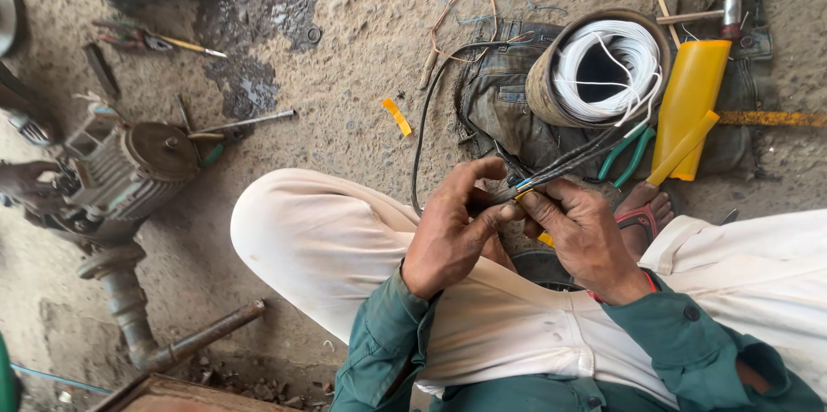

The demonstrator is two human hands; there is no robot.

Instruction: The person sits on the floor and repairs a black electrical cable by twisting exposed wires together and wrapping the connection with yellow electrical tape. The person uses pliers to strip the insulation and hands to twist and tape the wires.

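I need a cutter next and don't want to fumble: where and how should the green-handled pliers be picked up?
Grip the green-handled pliers by both handles together, coming from the right hand side. The handles splay open toward the person's foot, while the head lies hidden under the dark cable bundle, so the handles are the only free part.

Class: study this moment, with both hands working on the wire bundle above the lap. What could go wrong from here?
1. Both the left hand and right hand pinch the wire bundle bare; a stray strand might prick a finger.
2. The bundle trails past the green-handled pliers and white cord coil; a tug could snag them.
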